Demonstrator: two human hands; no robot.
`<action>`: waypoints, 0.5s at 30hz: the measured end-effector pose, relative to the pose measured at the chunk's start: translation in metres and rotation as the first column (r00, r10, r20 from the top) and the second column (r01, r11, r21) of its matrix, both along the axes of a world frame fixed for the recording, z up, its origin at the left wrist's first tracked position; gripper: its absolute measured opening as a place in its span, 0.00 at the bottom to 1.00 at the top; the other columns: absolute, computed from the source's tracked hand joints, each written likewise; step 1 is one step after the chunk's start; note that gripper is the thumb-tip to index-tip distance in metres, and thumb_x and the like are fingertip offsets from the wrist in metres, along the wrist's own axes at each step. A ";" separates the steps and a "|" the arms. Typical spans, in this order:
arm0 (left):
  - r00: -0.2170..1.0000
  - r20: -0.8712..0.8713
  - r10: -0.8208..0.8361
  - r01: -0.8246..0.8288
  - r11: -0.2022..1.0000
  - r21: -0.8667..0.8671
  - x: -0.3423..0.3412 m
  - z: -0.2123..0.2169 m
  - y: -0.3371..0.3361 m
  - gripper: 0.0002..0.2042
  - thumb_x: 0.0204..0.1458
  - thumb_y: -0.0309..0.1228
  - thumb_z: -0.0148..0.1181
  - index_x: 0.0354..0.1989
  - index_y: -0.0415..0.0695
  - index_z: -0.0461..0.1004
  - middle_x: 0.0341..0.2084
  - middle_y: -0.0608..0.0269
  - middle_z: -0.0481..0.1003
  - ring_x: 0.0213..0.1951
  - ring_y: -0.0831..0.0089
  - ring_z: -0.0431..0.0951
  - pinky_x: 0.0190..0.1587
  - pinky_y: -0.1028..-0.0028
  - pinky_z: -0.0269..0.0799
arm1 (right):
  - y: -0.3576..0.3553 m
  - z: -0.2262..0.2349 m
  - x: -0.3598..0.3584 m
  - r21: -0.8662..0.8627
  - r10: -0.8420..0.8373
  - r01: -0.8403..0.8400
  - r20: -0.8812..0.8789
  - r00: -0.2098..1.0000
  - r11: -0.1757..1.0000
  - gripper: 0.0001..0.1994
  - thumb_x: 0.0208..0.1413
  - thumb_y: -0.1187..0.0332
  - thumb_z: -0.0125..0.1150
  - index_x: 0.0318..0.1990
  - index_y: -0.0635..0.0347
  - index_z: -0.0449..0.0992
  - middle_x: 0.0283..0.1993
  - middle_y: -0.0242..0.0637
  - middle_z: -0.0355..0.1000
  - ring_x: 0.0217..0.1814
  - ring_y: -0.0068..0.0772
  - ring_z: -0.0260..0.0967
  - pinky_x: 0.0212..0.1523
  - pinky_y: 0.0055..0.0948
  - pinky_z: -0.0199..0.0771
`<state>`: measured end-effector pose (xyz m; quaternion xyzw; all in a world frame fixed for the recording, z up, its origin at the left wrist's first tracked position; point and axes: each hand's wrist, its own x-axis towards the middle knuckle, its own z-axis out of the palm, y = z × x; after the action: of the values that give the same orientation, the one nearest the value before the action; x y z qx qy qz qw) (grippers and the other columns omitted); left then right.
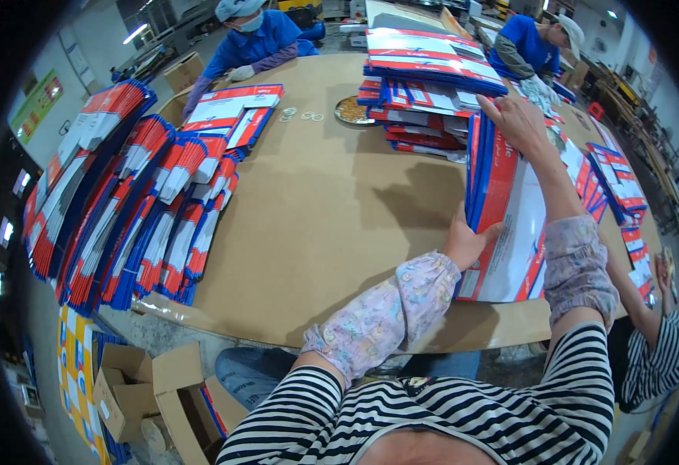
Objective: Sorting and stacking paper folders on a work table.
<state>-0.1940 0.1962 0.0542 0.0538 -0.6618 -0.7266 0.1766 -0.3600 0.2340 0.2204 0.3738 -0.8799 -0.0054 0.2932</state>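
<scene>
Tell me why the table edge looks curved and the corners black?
In the head view, the fisheye lens bends the cardboard-covered table toward the rim and leaves a black border; overhead light casts soft shadows beside the left hand and right hand holding the stack of flat cartons.

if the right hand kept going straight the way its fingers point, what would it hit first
Probably the tall stack of flat red, white and blue cartons just beyond the right hand, which grips the far end of an upright bundle; depth is unclear.

A packing workshop: stacks of flat printed cartons (134, 209) fanned across a big cardboard-covered bench (316, 209), uniformed workers (250, 43) beyond.
</scene>
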 end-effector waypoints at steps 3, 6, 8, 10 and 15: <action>0.981 0.005 0.194 -0.184 0.937 -0.298 0.008 -0.012 -0.010 0.44 0.41 0.47 0.68 0.61 0.35 0.52 0.59 0.42 0.55 0.59 0.54 0.61 0.59 0.63 0.59 | -0.011 0.004 0.027 0.050 0.110 -0.106 -0.083 0.991 0.993 0.20 0.61 0.51 0.42 0.36 0.53 0.78 0.22 0.38 0.73 0.25 0.37 0.73 0.23 0.36 0.69; 0.912 -0.216 0.350 -0.410 0.739 -0.534 0.030 -0.005 -0.021 0.41 0.43 0.45 0.67 0.60 0.35 0.54 0.56 0.44 0.60 0.56 0.57 0.65 0.57 0.65 0.62 | -0.022 0.003 0.031 0.060 0.255 -0.248 -0.191 0.948 0.967 0.26 0.60 0.47 0.42 0.27 0.60 0.77 0.20 0.40 0.72 0.23 0.39 0.73 0.22 0.37 0.69; 0.992 -0.109 -0.060 0.077 0.985 0.157 0.053 0.013 -0.044 0.34 0.47 0.40 0.65 0.57 0.35 0.57 0.49 0.50 0.68 0.49 0.65 0.71 0.52 0.69 0.67 | -0.049 0.009 0.054 0.155 0.180 -0.188 0.065 0.982 0.970 0.15 0.62 0.57 0.44 0.42 0.54 0.76 0.24 0.41 0.71 0.27 0.43 0.72 0.26 0.40 0.68; 0.998 -0.049 0.027 -0.017 0.979 0.204 0.078 0.012 -0.060 0.27 0.50 0.36 0.63 0.53 0.35 0.61 0.41 0.56 0.74 0.41 0.72 0.74 0.46 0.72 0.70 | -0.086 0.003 0.075 0.279 0.249 -0.253 0.049 0.967 0.926 0.12 0.59 0.64 0.47 0.49 0.39 0.71 0.25 0.38 0.70 0.28 0.38 0.73 0.20 0.40 0.68; 0.955 0.069 0.288 -0.296 0.925 0.240 0.148 -0.004 -0.120 0.17 0.53 0.34 0.59 0.47 0.35 0.68 0.38 0.60 0.75 0.37 0.75 0.74 0.40 0.73 0.71 | -0.167 -0.042 0.114 -0.283 0.575 -0.505 0.293 0.764 0.815 0.33 0.54 0.35 0.38 0.34 0.59 0.77 0.28 0.46 0.75 0.32 0.46 0.74 0.34 0.44 0.72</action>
<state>-0.0457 0.0767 0.0501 0.1848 -0.5534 -0.7681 0.2639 -0.2459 0.0668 0.1782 0.5770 -0.7692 0.2318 0.1471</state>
